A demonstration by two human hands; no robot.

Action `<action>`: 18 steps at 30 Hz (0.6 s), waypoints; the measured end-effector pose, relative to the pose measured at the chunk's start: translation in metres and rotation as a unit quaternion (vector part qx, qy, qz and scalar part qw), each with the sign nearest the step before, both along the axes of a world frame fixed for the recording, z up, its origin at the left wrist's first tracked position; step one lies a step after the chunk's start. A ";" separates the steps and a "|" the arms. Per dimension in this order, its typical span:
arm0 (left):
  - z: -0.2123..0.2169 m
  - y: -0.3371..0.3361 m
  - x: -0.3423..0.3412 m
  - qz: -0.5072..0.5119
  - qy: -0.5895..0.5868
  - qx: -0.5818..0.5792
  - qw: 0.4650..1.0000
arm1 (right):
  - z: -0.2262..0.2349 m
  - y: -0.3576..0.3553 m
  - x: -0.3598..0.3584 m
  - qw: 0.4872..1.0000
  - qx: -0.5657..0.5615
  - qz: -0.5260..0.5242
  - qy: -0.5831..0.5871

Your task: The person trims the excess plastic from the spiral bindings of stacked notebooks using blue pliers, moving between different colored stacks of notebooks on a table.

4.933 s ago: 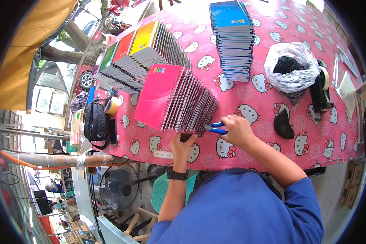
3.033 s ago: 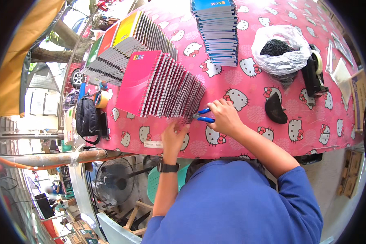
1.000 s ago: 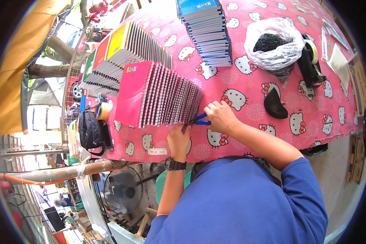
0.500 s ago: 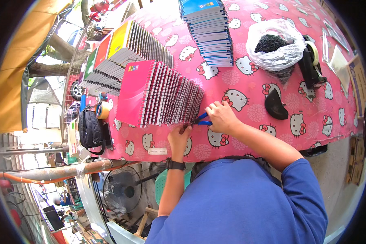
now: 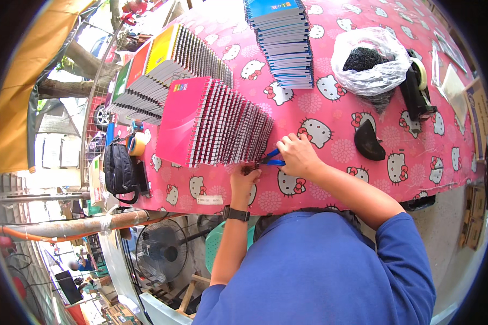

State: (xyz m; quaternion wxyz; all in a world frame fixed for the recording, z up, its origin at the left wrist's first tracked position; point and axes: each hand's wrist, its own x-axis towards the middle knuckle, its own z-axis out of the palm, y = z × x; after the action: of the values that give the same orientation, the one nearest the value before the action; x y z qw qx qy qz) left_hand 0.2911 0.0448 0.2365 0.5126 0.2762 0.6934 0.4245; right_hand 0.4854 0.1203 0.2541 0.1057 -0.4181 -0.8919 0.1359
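My right hand (image 5: 297,154) is closed round the blue handles of a pair of pliers (image 5: 274,158). Their dark jaws point left, at the near right corner of a tall stack of pink spiral notebooks (image 5: 181,122). Just below that corner is my left hand (image 5: 245,183), its fingers pinched together beside the jaws. Something small and dark shows at its fingertips, too small to make out. Black wire coils run along the notebooks' bound edges. A dark watch (image 5: 236,213) is on my left wrist.
Behind stand stacks of yellow (image 5: 162,51) and blue notebooks (image 5: 276,46). To the right are a plastic bag of black coils (image 5: 363,59), a tape dispenser (image 5: 417,89) and a black curved object (image 5: 368,141). A black pouch (image 5: 119,169) and tape roll (image 5: 137,145) sit left.
My left hand has shifted slightly right and its fingertips have turned a little. My right hand keeps hold of the pliers in nearly the same spot.
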 end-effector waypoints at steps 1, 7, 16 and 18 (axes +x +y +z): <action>-0.003 0.000 0.001 -0.003 0.025 0.020 0.999 | 0.000 0.001 -0.002 1.000 0.001 0.000 0.000; -0.008 0.001 0.002 -0.010 0.103 0.041 0.994 | 0.002 0.003 -0.002 0.996 -0.082 0.020 -0.020; -0.014 -0.005 -0.005 0.028 0.018 0.059 0.998 | 0.004 0.000 0.003 1.000 0.020 0.005 -0.024; -0.014 -0.005 -0.005 0.007 0.034 0.053 0.998 | 0.002 -0.001 -0.003 0.999 0.008 0.001 -0.042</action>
State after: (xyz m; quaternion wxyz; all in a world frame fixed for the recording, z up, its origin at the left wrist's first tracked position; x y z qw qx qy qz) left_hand 0.2856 0.0393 0.2225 0.4704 0.3124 0.6889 0.4545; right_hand 0.4828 0.1198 0.2561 0.0716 -0.4214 -0.8971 0.1116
